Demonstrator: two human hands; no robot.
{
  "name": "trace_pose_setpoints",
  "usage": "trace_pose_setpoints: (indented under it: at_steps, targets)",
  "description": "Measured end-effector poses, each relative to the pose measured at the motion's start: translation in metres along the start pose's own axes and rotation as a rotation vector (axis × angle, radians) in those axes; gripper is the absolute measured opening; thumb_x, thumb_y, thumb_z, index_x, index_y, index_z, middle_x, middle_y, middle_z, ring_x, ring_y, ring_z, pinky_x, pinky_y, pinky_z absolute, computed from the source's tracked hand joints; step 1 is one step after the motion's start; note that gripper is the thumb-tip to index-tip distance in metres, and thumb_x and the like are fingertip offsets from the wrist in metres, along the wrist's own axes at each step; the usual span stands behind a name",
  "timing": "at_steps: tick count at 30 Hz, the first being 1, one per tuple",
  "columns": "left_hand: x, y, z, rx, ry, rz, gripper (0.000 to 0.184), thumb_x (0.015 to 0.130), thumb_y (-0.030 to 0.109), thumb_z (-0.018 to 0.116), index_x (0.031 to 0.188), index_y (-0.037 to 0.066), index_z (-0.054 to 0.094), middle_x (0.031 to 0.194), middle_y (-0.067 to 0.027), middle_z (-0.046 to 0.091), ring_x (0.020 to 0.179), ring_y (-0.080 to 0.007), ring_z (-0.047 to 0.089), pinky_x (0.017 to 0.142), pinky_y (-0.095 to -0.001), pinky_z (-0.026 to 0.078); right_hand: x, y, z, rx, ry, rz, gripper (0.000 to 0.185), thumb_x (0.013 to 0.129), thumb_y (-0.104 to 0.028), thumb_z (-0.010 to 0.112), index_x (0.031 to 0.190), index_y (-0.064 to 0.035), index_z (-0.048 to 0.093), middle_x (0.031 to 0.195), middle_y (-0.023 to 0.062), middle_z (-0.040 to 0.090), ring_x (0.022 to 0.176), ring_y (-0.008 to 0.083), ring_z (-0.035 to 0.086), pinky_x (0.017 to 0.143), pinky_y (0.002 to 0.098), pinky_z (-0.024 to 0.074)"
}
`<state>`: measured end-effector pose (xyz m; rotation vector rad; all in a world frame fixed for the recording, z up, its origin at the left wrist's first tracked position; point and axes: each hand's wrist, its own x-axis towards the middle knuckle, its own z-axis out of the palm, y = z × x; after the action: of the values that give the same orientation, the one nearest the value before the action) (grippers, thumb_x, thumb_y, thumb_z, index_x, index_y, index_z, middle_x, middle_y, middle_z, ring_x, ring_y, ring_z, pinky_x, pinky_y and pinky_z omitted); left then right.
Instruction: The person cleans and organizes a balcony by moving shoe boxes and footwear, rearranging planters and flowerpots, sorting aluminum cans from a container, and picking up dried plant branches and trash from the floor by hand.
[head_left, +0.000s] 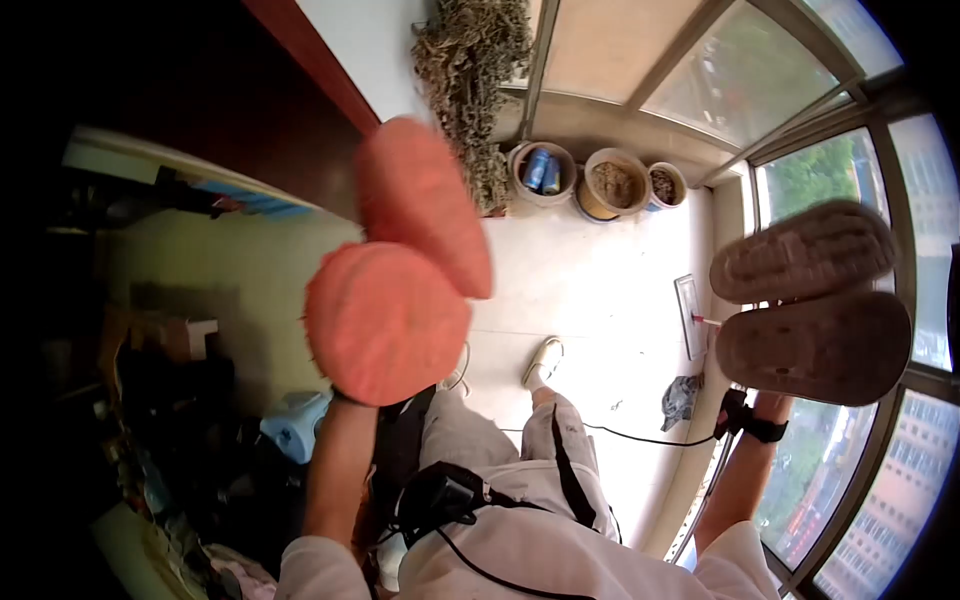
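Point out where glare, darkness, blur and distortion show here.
Head view: the floor glares near-white in the middle; head view: the far left sinks into darkness; head view: the upper red piece smears, probably from motion; head view: window frames curve, wide-angle fashion.

Toward 9 o'clock, a round red piece with a ragged edge [388, 325] hides the left hand above its forearm [338, 475]; a longer red oval [420, 195], blurred, overlaps it at 11 o'clock. At 3 o'clock, two brown slippers [815, 348], one above the other, show their soles in front of the mostly hidden right hand, whose wrist wears a black strap [765, 428]. Dried plants [475, 70] stand at 12 o'clock, with three pots [600, 212] toward 1, the nearest to the plants holding blue cans [536, 168]. A grey bag [681, 400] lies on the pale floor [600, 290] at 4 o'clock.
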<state>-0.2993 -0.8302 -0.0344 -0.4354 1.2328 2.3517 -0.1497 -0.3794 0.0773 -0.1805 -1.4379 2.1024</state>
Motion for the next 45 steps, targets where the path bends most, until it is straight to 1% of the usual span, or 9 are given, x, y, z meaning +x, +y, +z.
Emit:
trace_pose_setpoints:
  at_steps: [9,13,16,17,19,24,31,36,45]
  targets:
    - [-0.014,0.055,-0.097,-0.459,-0.081,-0.020,0.051,0.095,0.039,0.033,0.131,0.004,0.039,0.127,-0.0099,0.050,0.116,-0.0211,0.048,0.101,-0.0363,0.037,0.024,0.026,0.109,0.074,-0.255,-0.050,0.047,0.095,-0.023,0.039,0.136,-0.0025,0.032,0.142,0.0100,0.031,0.127,0.0225,0.035,0.105,0.0338,0.0281]
    - [-0.016,0.034,-0.100,-1.285,-0.637,-0.387,0.053,0.095,0.042,0.032,0.132,0.004,0.038,0.127,-0.0097,0.050,0.117,-0.0209,0.048,0.102,-0.0364,0.036,0.012,0.094,0.146,-0.005,-0.337,0.153,0.046,0.095,-0.023,0.039,0.136,-0.0023,0.032,0.142,0.0099,0.030,0.127,0.0224,0.034,0.106,0.0335,0.0273]
    - [-0.014,0.020,-0.088,-0.108,-0.177,-0.102,0.051,0.094,0.038,0.038,0.131,0.003,0.039,0.126,-0.0107,0.051,0.112,-0.0203,0.052,0.098,-0.0337,0.041,-0.012,0.158,0.161,-0.406,-0.354,0.500,0.047,0.093,-0.019,0.043,0.135,-0.0009,0.035,0.133,0.0077,0.044,0.119,0.0185,0.044,0.100,0.0310,0.0336]
    - [-0.005,-0.005,-0.110,-0.156,-0.157,-0.166,0.049,0.094,0.035,0.041,0.130,0.003,0.040,0.125,-0.0120,0.051,0.109,-0.0201,0.054,0.095,-0.0332,0.044,-0.021,0.157,0.176,-1.079,-0.516,0.497,0.053,0.087,-0.020,0.047,0.133,0.0041,0.034,0.129,0.0114,0.048,0.115,0.0240,0.049,0.099,0.0333,0.0364]
    - [-0.016,-0.023,-0.118,-0.217,0.102,-0.148,0.041,0.089,0.015,0.050,0.127,0.001,0.042,0.123,-0.0138,0.052,0.107,-0.0215,0.055,0.092,-0.0350,0.047,-0.065,0.239,0.129,-0.182,-0.139,0.737,0.034,0.080,-0.005,0.049,0.112,0.0064,0.055,0.100,0.0104,0.063,0.083,0.0199,0.062,0.075,0.0296,0.0500]
    - [-0.023,-0.079,-0.193,-0.313,0.529,0.194,0.042,0.082,-0.004,0.051,0.123,-0.001,0.044,0.115,-0.0143,0.055,0.102,-0.0243,0.056,0.089,-0.0368,0.049,-0.139,0.361,0.155,-0.712,-0.115,0.809,0.010,0.077,-0.006,0.058,0.076,0.0036,0.060,0.066,0.0042,0.058,0.057,0.0124,0.051,0.050,0.0275,0.0396]
    - [-0.058,-0.100,-0.340,-0.521,0.995,-0.023,0.040,0.077,-0.002,0.057,0.116,0.000,0.047,0.104,-0.0114,0.056,0.091,-0.0227,0.059,0.080,-0.0348,0.052,-0.219,0.523,0.232,-1.032,-0.420,0.408,0.022,0.070,-0.012,0.065,0.057,0.0011,0.053,0.052,0.0054,0.053,0.048,0.0137,0.047,0.046,0.0313,0.0389]
    - [-0.057,-0.095,-0.441,-0.502,1.168,0.104,0.038,0.078,0.000,0.055,0.116,0.000,0.048,0.104,-0.0101,0.056,0.090,-0.0222,0.058,0.076,-0.0341,0.053,-0.269,0.591,0.348,-1.199,-0.588,0.503,0.024,0.068,-0.025,0.064,0.070,-0.0006,0.061,0.071,0.0184,0.062,0.070,0.0341,0.061,0.065,0.0418,0.0477]
    - [-0.071,-0.158,-0.629,-0.490,1.183,0.094,0.032,0.076,0.012,0.063,0.107,0.003,0.057,0.102,-0.0084,0.058,0.093,-0.0228,0.056,0.077,-0.0363,0.049,-0.360,0.683,0.432,-0.918,-0.900,0.696,0.038,0.074,-0.021,0.070,0.104,0.0014,0.061,0.091,0.0148,0.066,0.084,0.0227,0.064,0.076,0.0319,0.0496]
